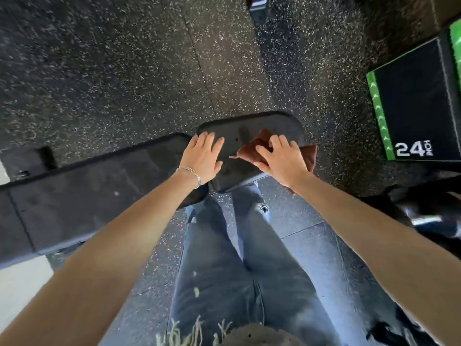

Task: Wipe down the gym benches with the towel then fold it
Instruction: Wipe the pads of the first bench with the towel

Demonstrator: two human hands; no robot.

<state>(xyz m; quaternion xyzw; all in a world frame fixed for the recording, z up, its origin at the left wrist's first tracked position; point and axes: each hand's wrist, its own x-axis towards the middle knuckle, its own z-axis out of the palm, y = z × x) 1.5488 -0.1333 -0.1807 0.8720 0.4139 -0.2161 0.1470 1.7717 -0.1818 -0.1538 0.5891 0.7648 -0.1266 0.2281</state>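
A black padded gym bench stretches from the left edge to the centre, with a long back pad [82, 196] and a separate seat pad [244, 128] at its right end. A brown towel [252, 149] lies bunched on the right side of the seat pad and hangs over its right edge. My right hand [282, 158] lies on top of the towel with its fingers bent into the cloth. My left hand [203, 156], with thin bracelets at the wrist, rests flat on the left part of the seat pad with fingers straight.
A black and green plyo box [414, 101] marked 24 inch stands on the floor to the right. Dark equipment [429, 203] sits at the right edge. Speckled rubber flooring [124, 71] surrounds the bench. My legs in blue jeans stand close against the seat pad.
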